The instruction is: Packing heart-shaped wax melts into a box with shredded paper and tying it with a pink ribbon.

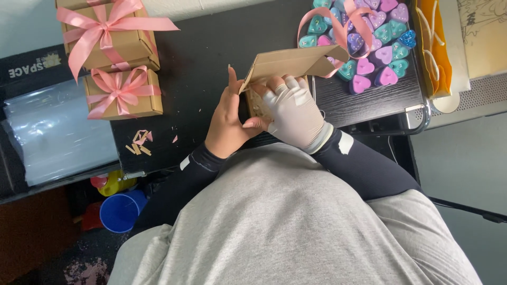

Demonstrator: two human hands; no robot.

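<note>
Brown cardboard box point(285, 66), flap open, between both hands point(264, 119).

The box point(288, 66) I'm holding is plain brown cardboard, small and open, its lid flap lifted and tilted up and away from me. It sits between my hands, my left hand point(228, 119) against its near left side and my right hand point(293, 113), in a pale fingerless glove, over its body. Its lower part is mostly hidden behind my fingers.
</note>
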